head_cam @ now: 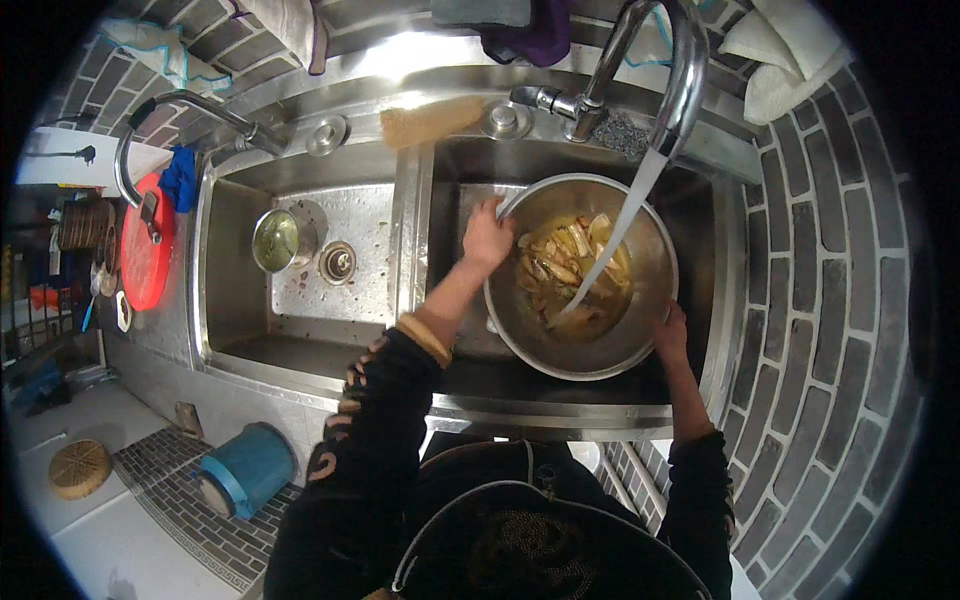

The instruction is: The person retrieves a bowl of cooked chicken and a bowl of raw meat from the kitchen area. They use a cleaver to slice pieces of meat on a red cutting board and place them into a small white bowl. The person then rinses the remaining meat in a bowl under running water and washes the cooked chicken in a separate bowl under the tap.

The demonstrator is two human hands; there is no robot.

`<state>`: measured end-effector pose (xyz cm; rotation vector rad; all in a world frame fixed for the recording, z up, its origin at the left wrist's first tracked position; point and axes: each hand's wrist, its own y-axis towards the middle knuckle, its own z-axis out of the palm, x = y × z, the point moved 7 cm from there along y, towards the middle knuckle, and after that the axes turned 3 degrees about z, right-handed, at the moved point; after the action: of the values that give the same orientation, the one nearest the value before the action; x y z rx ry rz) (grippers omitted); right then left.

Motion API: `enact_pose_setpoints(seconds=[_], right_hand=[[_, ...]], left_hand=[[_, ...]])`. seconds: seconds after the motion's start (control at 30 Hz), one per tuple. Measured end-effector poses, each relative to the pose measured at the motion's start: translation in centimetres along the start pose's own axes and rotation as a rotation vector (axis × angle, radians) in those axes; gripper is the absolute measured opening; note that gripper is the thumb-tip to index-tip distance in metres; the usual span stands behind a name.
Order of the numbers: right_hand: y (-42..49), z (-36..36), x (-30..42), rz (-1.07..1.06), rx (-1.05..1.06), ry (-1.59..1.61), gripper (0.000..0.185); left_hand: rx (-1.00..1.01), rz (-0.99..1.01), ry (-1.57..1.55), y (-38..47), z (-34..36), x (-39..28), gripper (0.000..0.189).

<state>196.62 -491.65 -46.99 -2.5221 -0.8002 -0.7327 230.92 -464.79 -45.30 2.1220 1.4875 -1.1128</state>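
Note:
A large stainless steel bowl (651,285) sits in the right sink basin (459,330). In it, cloudy yellowish liquid covers part of a heap of pale food pieces (559,255), perhaps meat or bones; I cannot tell which. Water (619,232) pours from the chrome faucet (679,112) into the bowl. My left hand (487,234) grips the rim at the upper left, its fingertips over the edge. At the lower right, my right hand (670,330) holds the bowl's side, with its fingers partly hidden.
The left basin (360,292) holds a small metal pot (274,240) near the drain (337,262). A second faucet (187,101) arches beside a red cutting board (146,247). A tan sponge or cloth (431,120) lies on the back ledge. A brick-pattern wall (817,300) bounds the right.

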Motion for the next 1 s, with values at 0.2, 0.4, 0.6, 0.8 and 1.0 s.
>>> enact_pose_setpoints(seconds=[0.2, 0.4, 0.6, 0.8, 1.0], right_hand=[[2.2, 1.3, -3.7, 0.237, -0.038, 0.052, 0.056], [2.7, 2.2, -2.8, 0.419, 0.062, 0.315, 0.051], [3.1, 2.8, -2.2, 0.366, 0.071, 0.339, 0.049], [2.8, 1.7, -0.5, 0.251, 0.017, -0.161, 0.06], [1.9, 7.0, 6.1, -0.364, 0.154, -0.507, 0.071]], left_hand=[[0.138, -0.171, 0.023, -5.8, 1.0, 5.7, 0.044], [0.165, -0.306, 0.174, -8.0, 0.2, 6.7, 0.047], [0.195, -0.372, 0.139, -9.9, -0.4, 6.3, 0.062], [0.024, 0.035, 0.297, -10.4, -1.6, 2.4, 0.067], [0.163, 0.206, 0.287, -8.9, 2.3, 1.2, 0.065]])
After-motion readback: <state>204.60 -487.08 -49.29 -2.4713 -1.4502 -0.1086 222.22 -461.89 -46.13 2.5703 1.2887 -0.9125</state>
